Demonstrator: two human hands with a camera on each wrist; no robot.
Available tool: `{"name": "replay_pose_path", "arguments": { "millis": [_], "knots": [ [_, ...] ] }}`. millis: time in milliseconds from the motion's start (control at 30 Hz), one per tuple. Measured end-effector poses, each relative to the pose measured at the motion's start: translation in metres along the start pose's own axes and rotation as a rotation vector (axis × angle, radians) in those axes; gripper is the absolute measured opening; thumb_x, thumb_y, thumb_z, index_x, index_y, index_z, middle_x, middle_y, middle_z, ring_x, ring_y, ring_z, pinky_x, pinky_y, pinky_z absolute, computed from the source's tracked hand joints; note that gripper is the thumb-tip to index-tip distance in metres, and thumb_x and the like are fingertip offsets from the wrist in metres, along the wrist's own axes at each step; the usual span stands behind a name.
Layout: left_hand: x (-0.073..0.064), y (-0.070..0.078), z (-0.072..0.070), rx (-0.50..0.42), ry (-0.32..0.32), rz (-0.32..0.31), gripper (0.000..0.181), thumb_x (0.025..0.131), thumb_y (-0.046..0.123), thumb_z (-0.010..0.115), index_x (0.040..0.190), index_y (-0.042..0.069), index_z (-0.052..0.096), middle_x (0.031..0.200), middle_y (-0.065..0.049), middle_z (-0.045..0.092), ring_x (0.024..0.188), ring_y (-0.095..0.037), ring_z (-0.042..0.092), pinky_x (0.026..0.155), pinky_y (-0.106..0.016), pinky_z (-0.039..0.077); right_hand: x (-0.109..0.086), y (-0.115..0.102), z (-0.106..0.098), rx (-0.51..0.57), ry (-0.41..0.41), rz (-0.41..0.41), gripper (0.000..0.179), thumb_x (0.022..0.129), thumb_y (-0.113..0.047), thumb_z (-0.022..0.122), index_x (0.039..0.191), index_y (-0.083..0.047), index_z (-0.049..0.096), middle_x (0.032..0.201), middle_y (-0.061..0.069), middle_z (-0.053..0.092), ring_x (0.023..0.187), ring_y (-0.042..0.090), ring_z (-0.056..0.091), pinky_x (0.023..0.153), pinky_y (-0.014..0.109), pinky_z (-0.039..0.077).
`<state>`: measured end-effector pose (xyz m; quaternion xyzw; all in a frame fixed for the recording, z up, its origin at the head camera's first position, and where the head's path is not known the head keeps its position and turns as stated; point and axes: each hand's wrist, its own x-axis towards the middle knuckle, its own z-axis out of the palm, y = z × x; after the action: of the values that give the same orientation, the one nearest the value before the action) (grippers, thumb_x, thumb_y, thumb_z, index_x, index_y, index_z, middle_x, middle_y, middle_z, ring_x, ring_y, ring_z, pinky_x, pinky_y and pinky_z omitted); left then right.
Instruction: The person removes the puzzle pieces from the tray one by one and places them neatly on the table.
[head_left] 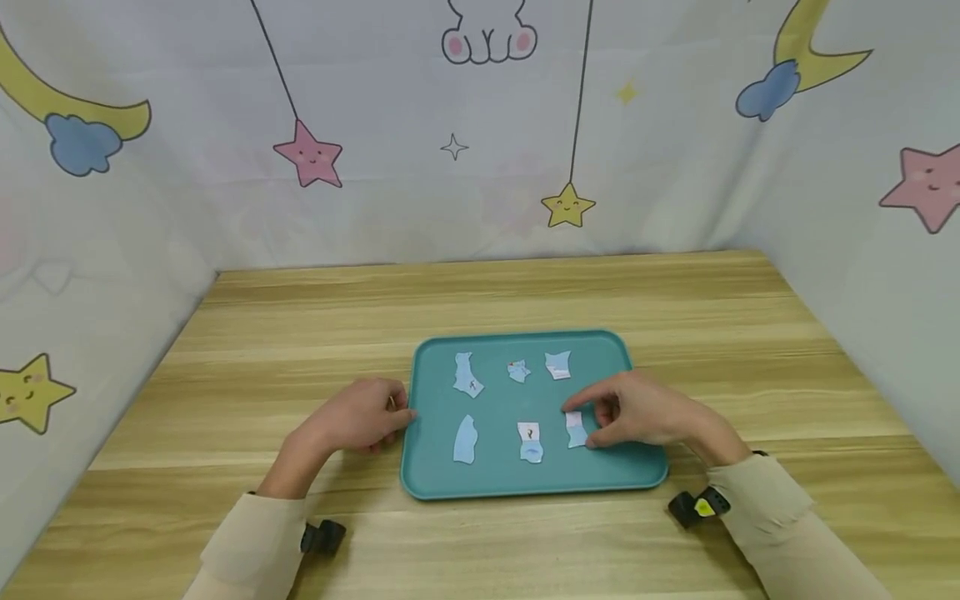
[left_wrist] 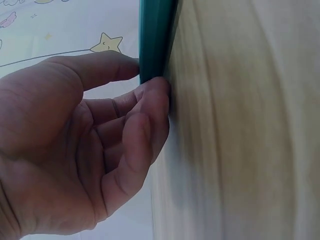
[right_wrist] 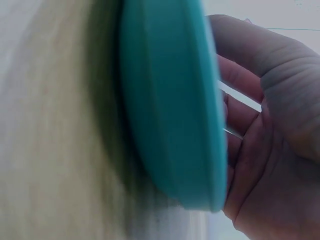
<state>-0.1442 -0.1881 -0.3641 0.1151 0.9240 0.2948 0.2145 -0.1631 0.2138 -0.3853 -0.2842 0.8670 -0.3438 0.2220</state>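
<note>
A teal tray (head_left: 495, 483) lies on the wooden table, bearing several irregular light-blue paper pieces in two rows. At its left rim, my left hand (head_left: 366, 414) pinches the edge, thumb on top and fingers beneath, as the left wrist view also shows. Over the tray's right side reaches my right hand (head_left: 637, 410). Its index fingertip and thumb tip are spread at opposite corners of a pink-and-blue piece (head_left: 576, 429), which lies flat. Left of that is a piece with a small dark figure (head_left: 530, 442). In the right wrist view, the tray edge (right_wrist: 175, 100) hides the fingertips.
Other pieces on the tray are a long torn one (head_left: 467, 375), a small one (head_left: 518, 371), a notched one (head_left: 558, 365) and a curved one (head_left: 465, 440). Wood-grain tabletop (head_left: 480, 296) surrounds the tray. A printed white cloth (head_left: 390, 208) walls the back and sides.
</note>
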Motion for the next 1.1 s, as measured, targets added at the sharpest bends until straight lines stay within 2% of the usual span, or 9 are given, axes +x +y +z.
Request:
{"name": "replay_pose_path", "arguments": {
  "millis": [367,700,900,1100],
  "knots": [
    [0.001,0.000,0.003,0.009,0.024,-0.002,0.020,0.102,0.016,0.063,0.085,0.007,0.061,0.065,-0.004,0.063,0.048,-0.015,0.059,0.048,-0.028,0.048,-0.001,0.004,-0.008,0.060,0.016,-0.002,0.045,0.088,-0.017,0.082,0.130,-0.005,0.073,0.075,-0.006,0.051,0.067,0.007,0.049,0.061,0.019,0.039],
    [0.002,0.009,0.008,0.034,0.070,-0.073,0.024,0.095,0.009,0.058,0.071,0.009,0.057,0.061,-0.004,0.063,0.046,-0.015,0.060,0.048,-0.025,0.047,-0.009,0.008,-0.024,0.062,0.075,0.036,0.050,0.090,-0.018,0.081,0.136,-0.003,0.069,0.069,-0.005,0.039,0.065,0.008,0.042,0.060,0.022,0.035],
    [0.001,0.006,0.008,-0.010,0.076,-0.097,0.023,0.098,0.009,0.057,0.075,0.007,0.057,0.059,-0.006,0.063,0.046,-0.015,0.059,0.048,-0.026,0.049,-0.015,0.010,-0.034,0.077,0.116,0.064,0.051,0.090,-0.019,0.082,0.137,-0.002,0.069,0.069,-0.005,0.038,0.064,0.009,0.041,0.059,0.023,0.035],
    [0.001,0.003,0.007,-0.071,0.061,-0.101,0.022,0.100,0.009,0.056,0.079,0.005,0.056,0.058,-0.008,0.062,0.044,-0.015,0.060,0.046,-0.027,0.054,-0.020,0.021,-0.044,0.079,0.163,0.036,0.049,0.090,-0.016,0.082,0.135,0.000,0.069,0.068,-0.006,0.038,0.061,0.006,0.038,0.058,0.022,0.036]
  ]
}}
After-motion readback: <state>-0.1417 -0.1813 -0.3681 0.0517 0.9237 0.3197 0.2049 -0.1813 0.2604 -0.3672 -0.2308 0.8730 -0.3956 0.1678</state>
